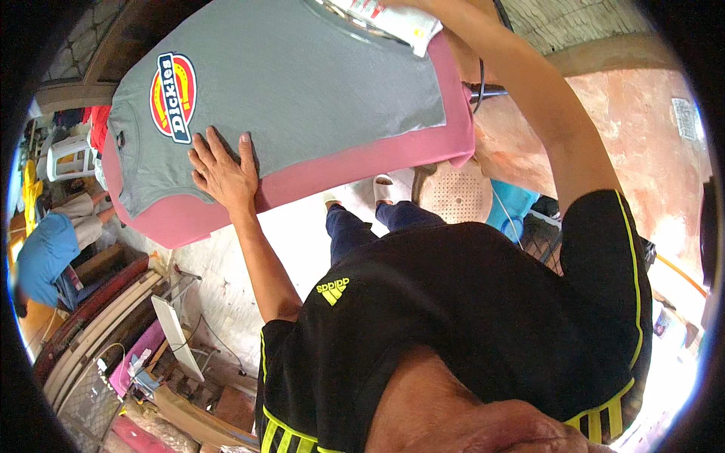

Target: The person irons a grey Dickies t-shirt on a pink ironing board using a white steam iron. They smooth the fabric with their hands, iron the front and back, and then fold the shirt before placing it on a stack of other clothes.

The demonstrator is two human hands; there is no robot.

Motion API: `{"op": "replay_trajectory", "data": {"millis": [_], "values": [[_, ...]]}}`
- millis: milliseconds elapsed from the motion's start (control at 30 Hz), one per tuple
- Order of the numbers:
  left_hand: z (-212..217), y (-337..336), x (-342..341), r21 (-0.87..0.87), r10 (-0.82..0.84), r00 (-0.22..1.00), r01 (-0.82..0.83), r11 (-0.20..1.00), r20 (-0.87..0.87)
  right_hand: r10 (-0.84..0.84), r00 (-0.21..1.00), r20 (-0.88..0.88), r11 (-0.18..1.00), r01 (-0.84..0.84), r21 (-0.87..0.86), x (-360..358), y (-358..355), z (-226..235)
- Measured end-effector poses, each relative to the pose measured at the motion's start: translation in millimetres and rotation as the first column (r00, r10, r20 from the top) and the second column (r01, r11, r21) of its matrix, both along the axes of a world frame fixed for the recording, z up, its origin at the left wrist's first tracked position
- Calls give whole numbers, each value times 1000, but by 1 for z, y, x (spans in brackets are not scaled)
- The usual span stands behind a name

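A grey T-shirt (302, 83) lies spread over a pink cloth-covered board (332, 167), its neckline toward the left. On its chest is an oval red, yellow and dark blue print (174, 98). My left hand (225, 172) rests palm down near the shirt's near edge, fingers spread, thumb toward the right. My right arm reaches over the board's far right; only a bit of my right hand (414, 4) shows at the top edge, its fingers cut off. Beside it are a shiny metal rim (353, 27) and a white item with red marks (415, 29), both partly out of view.
A round perforated stool (453, 193) stands under the board's right end, near a blue container (504, 208). At the left are a white plastic stool (72, 158), another person in blue (49, 257), and stacked long rolls or boards (98, 321). A reddish wall (604, 113) borders the right.
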State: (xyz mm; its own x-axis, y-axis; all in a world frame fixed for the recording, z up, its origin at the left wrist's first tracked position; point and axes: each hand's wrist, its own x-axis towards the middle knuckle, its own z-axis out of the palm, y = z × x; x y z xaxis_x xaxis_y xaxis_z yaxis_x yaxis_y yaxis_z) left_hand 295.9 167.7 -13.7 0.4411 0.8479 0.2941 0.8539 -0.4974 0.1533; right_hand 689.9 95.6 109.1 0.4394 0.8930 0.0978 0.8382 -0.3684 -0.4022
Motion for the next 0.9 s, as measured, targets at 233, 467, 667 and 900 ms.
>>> {"op": "replay_trajectory", "data": {"millis": [233, 467, 667, 900], "values": [[-3, 0, 1, 38, -14, 999, 12, 999, 31, 170, 977, 127, 985, -166, -41, -17, -107, 10], [-4, 1, 2, 67, -28, 999, 25, 997, 46, 69, 948, -311, 997, -71, 5, -19, -38, 31], [-7, 3, -1, 66, -28, 999, 26, 997, 38, 179, 972, -152, 984, -176, 28, -60, -36, 5], [-11, 4, 1, 85, -10, 999, 6, 996, 50, 264, 961, -80, 964, -265, 5, -67, -159, -14]]}}
